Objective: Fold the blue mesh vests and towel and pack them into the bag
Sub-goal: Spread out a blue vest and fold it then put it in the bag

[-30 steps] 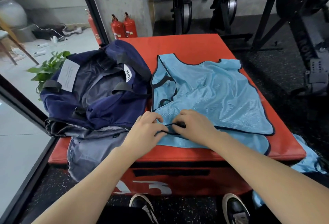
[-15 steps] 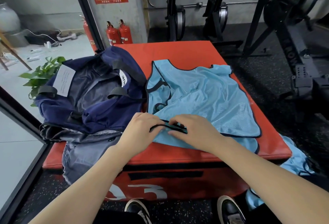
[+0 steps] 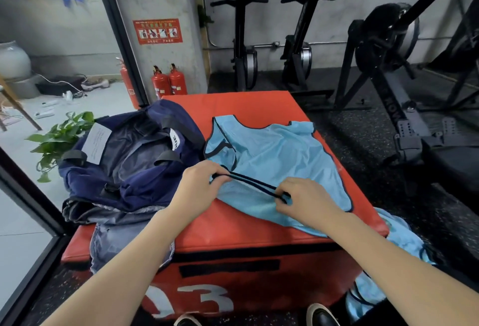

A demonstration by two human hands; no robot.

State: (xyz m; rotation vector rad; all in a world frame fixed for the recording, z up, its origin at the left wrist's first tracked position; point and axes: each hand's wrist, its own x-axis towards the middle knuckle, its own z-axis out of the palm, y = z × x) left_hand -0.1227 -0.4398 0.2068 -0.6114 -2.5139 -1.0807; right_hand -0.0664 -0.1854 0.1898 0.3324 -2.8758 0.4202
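Observation:
A light blue mesh vest (image 3: 274, 159) with dark trim lies spread on the red padded box (image 3: 241, 107). My left hand (image 3: 199, 190) pinches the vest's dark-trimmed near edge at its left end. My right hand (image 3: 303, 202) pinches the same edge further right, so the trim is stretched between them and lifted a little off the box. A navy bag (image 3: 129, 159) lies open on the box's left side. A grey towel (image 3: 116, 232) hangs over the box's front left edge under the bag. More blue mesh fabric (image 3: 396, 237) hangs off the box's right side.
Two red fire extinguishers (image 3: 168, 84) stand by a concrete pillar behind the box. A green plant (image 3: 59, 139) sits left of the bag beside a glass wall. Black gym machines (image 3: 388, 66) fill the back and right. My shoes (image 3: 321, 315) stand at the box's foot.
My hands have moved apart along the vest's near edge, the right one going right, and have raised the trim. The camera has tilted up.

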